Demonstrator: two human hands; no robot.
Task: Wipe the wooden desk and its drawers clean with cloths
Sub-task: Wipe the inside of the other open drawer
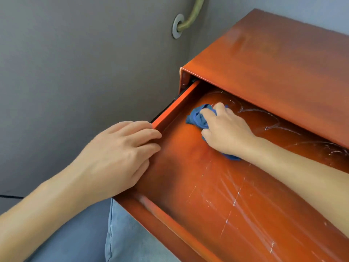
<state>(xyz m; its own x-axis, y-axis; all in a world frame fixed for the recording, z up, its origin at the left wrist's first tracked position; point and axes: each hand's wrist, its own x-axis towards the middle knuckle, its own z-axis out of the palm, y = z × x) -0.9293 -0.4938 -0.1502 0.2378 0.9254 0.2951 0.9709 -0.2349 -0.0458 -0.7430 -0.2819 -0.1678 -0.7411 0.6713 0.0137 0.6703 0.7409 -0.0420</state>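
The reddish wooden desk (pixel 273 59) fills the right side, with its top drawer (pixel 217 186) pulled out toward me. Inside the drawer, near its far left corner, my right hand (pixel 226 129) grips a bunched blue cloth (pixel 197 116) and presses it on the scratched drawer floor. My left hand (pixel 120 154) rests on the drawer's left side wall (pixel 175 104), its fingers lying straight over the rim. Part of the cloth is hidden under my right palm.
A grey wall (pixel 75 72) runs along the left of the desk. An olive hose (pixel 192 14) passes through a grey ring (pixel 177 25) in that wall. My leg in blue jeans (pixel 122 239) is below the drawer's front edge.
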